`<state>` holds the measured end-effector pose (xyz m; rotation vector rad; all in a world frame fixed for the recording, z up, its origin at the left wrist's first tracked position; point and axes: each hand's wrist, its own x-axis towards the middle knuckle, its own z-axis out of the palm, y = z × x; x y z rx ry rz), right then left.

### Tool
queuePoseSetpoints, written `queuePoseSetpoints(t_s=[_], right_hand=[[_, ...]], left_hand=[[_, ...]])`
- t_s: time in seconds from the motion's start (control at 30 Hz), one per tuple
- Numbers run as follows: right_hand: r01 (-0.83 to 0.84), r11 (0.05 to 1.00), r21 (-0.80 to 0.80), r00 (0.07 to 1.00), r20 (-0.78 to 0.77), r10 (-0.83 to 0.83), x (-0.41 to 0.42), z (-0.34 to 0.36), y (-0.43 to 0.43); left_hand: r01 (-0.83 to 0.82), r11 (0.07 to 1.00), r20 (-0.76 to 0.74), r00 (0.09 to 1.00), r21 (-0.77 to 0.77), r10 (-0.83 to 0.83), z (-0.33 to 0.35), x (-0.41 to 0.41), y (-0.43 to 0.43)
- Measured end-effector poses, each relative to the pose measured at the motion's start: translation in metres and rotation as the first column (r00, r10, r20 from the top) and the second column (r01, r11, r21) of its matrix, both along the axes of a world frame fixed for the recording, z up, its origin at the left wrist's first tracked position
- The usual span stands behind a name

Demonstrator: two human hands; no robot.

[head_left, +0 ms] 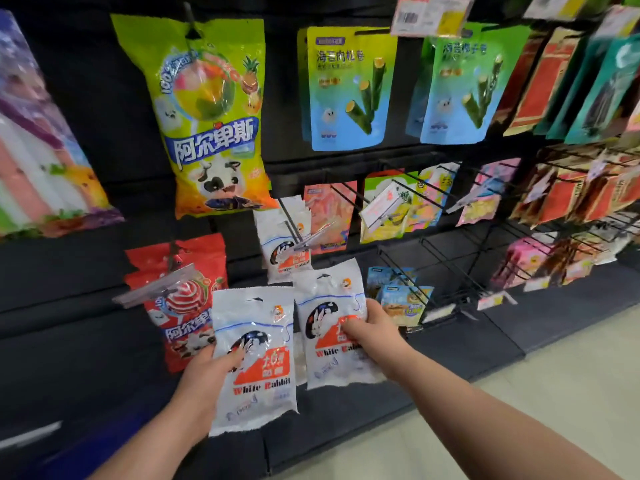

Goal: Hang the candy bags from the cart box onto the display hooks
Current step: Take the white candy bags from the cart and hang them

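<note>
Gripping a White Rabbit candy bag (256,358) by its left edge with the left grip (211,372), thumb curling over the printed front, low before a black display wall (86,168). Pinching a second White Rabbit bag (329,327) at its right edge with the right grip (372,332), just beside the first and slightly higher, both upright. Facing a small stack of matching bags (277,237) hanging on a display hook (289,220) just above. Sharing the wall with a red lollipop bag (180,299) at left, a green lollipop bag (207,116) above and seaweed-roll pouches (346,88) to the upper right.
</note>
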<state>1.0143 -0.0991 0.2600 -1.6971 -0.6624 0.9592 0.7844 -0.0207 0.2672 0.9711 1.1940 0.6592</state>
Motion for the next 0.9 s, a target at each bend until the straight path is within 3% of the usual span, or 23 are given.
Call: queuePoseSetpoints(t_s=[0.37,0.9], right_hand=[[-0.237,0.968,0.083,0.964,-0.105,0.245,0.028,-0.001,0.052],[-0.329,0.923,0.199,0.902,-0.222,0.370,0.037,-0.009,0.058]], left_hand=[[-0.231,0.972,-0.059,0.972,-0.033,0.229,0.007,0.018,-0.007],[-0.275,0.961,-0.067,0.959,-0.006,0.274,0.009,0.019,-0.012]])
